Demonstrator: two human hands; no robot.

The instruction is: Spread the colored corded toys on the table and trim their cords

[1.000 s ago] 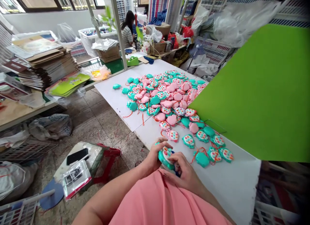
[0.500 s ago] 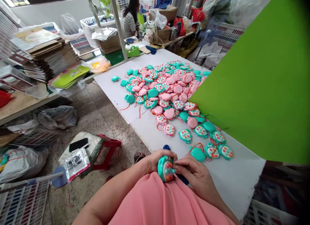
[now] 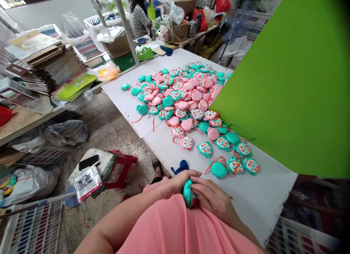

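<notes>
Close to my body, a teal turtle toy (image 3: 187, 194) stands on edge between my hands, its button side turned to the right. My left hand (image 3: 183, 181) is closed around its back and top. The fingers of my right hand (image 3: 214, 196) press against the button side, so most of the buttons are hidden. A thin dark tip pokes out beyond the right hand; I cannot make out what it belongs to. Past my left hand, a blue object (image 3: 181, 167) lies at the table edge. Several loose turtle toys (image 3: 219, 170) with orange cords lie ahead of my right hand.
A big heap of pink and teal turtle toys (image 3: 188, 89) covers the far part of the white table (image 3: 128, 104). A green board (image 3: 262, 100) rises on the right. On the left is a red stool (image 3: 123, 170) with a phone (image 3: 89, 162). Someone (image 3: 139, 22) sits at the back.
The turtle toy has turned, so its buttons now face right instead of up towards me. My right fingers have gone from a pinch at its side to lying across it. The view has shifted slightly.
</notes>
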